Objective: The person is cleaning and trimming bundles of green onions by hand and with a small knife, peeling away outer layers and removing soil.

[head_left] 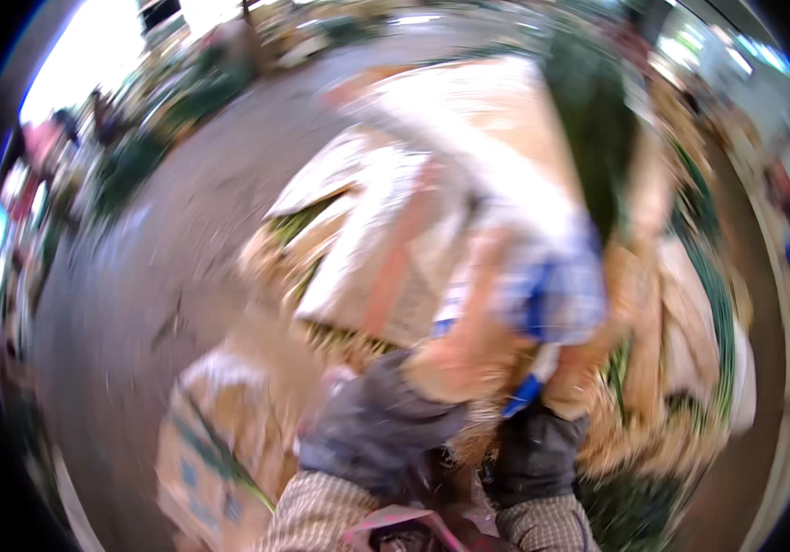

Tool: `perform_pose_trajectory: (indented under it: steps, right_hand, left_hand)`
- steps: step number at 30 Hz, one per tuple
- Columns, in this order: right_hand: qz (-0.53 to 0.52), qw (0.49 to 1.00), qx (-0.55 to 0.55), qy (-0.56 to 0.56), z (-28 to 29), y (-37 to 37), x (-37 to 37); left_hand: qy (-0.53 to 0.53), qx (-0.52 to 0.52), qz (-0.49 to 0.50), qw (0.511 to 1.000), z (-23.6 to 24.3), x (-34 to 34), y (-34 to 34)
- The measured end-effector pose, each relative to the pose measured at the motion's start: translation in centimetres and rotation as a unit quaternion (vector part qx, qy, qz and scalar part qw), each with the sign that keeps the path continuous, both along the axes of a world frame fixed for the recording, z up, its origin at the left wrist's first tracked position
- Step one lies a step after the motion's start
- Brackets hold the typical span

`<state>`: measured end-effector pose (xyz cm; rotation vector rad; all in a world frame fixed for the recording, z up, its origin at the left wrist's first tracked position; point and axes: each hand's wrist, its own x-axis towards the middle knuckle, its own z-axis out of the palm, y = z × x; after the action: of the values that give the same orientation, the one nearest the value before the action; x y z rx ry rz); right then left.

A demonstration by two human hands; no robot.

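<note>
A long white sack wrapping with blue marks (542,299) lies between my two hands, smeared by motion. My left hand (473,345) is against its left side, fingers pointing up along it. My right hand (579,373) is at its lower right side, and its fingers are blurred. Both hands seem closed on the wrapping. Dark green leaves (593,129) show beside its upper right. Beneath and to the left is a bundle wrapped in white sacking with an orange stripe (395,248), with pale roots (344,342) along its lower edge. Dark sleeve covers hide my wrists.
A tan and white sack (220,451) stands at the lower left, with green stalks lying on it. More wrapped bundles with roots and green stalks (689,322) are stacked at the right. Brown floor (137,304) stretches left. Green heaps (132,170) line the far left.
</note>
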<state>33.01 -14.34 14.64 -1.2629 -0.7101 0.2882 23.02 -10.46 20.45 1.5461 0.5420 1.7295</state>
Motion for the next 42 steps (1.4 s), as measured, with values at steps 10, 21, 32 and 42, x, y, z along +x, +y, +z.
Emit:
perform_pose_trajectory:
  steps: [10,21,32,42]
  right_hand:
    - [0.003,0.995,-0.004,-0.101,2.7,3.1,-6.5]
    - [-0.003,0.946,0.253,-0.203,8.4,12.3,-21.0]
    - [0.362,0.903,0.047,0.227,-7.6,19.1,-40.5]
    - [0.432,0.866,-0.15,-0.205,-19.0,27.6,-43.0]
  left_hand:
    - [-0.113,-0.24,0.094,0.96,-13.4,-5.7,8.6]
    - [-0.236,-0.029,0.126,0.963,-0.7,-22.1,10.5]
    - [0.27,-0.025,0.273,0.923,-16.0,-39.3,28.1]
    - [0.123,-0.225,0.286,0.923,-32.6,-46.5,28.7]
